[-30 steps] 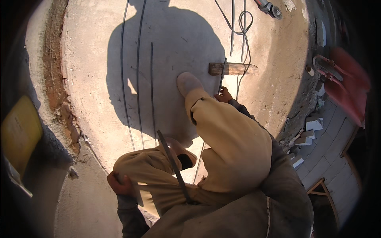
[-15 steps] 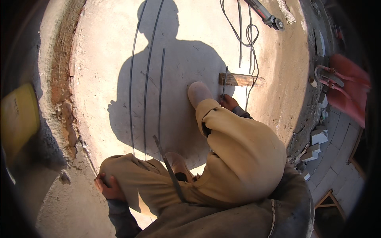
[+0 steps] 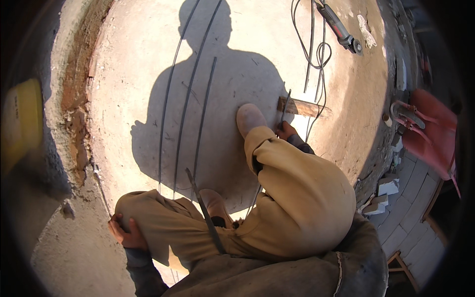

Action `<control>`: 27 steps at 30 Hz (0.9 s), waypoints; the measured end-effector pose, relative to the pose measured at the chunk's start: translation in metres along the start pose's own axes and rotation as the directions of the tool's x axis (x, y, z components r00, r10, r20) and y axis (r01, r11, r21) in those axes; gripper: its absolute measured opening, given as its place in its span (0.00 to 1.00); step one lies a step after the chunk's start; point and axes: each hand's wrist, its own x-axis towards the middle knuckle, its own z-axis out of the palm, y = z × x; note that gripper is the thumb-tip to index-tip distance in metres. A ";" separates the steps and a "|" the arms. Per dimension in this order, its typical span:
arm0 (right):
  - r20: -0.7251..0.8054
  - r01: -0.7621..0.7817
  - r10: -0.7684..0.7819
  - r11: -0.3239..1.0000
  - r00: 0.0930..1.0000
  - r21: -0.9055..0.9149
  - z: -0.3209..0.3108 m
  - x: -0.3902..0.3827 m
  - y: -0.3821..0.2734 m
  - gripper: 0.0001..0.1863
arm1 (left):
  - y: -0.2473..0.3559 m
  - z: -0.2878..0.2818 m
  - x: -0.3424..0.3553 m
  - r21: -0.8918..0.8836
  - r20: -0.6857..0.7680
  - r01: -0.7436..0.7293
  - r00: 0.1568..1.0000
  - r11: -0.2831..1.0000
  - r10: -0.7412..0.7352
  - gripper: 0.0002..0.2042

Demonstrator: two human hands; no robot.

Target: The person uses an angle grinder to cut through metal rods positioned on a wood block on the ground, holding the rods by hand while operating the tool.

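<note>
My left hand (image 3: 129,234) rests on the outer side of my bent left knee, fingers apart on the trouser cloth, holding nothing. Beyond my raised right leg, my right hand (image 3: 286,130) is closed around a thin dark steel rod (image 3: 286,106); its lower part is largely hidden by the leg. The rod's upper end stands beside a short wooden board (image 3: 309,107). Three longer steel rods (image 3: 184,111) lie side by side on the concrete, left of my right foot. A dark flat strip (image 3: 205,213) slants up from my lap between my legs.
An angle grinder (image 3: 339,28) lies at the upper right beside a looped black cable (image 3: 321,62) and more rods (image 3: 310,49). A red wheelbarrow (image 3: 433,128), white block pieces (image 3: 387,186) and paving are at the right. A yellow container (image 3: 22,123) stands at the left edge.
The whole view has turned slightly clockwise, so the grinder and wheelbarrow appear lower and the rods lean more. My right hand keeps hold of the rod; my left stays on the knee.
</note>
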 end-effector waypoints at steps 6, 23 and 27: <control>-0.120 0.033 -0.032 0.999 0.992 0.002 0.011 0.007 0.014 0.17 | -0.011 0.000 0.004 0.050 0.071 -0.011 0.997 0.999 0.007 0.16; -0.340 0.089 -0.311 0.839 0.887 -0.536 -0.064 0.026 -0.027 0.33 | -0.031 0.004 0.009 0.091 0.010 0.003 1.000 0.996 -0.004 0.13; -0.230 0.183 -0.335 0.844 0.914 -0.504 -0.090 0.017 -0.057 0.32 | -0.036 0.011 0.044 0.156 0.111 0.122 0.984 0.980 -0.140 0.12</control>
